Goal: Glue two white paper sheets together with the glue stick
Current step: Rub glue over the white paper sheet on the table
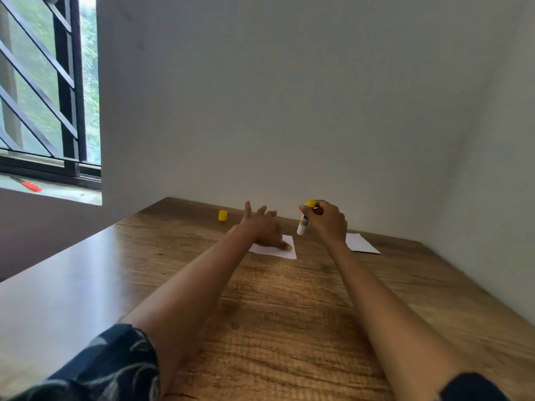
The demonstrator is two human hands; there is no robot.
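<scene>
A small white paper sheet (285, 251) lies flat on the wooden table (289, 314). My left hand (262, 227) rests on it with fingers spread, the thumb pressing its middle. My right hand (328, 219) holds the white glue stick (304, 222) upright, uncapped end down, just above the sheet's right edge. Its yellow knob points up. The stick's yellow cap (222, 215) stands on the table to the left of my left hand. A second white sheet (362, 243) lies to the right, partly hidden behind my right forearm.
The table stands against a plain wall (289, 111) at the back and right. A barred window (43, 82) is at the far left, with a red object (31, 186) on its sill.
</scene>
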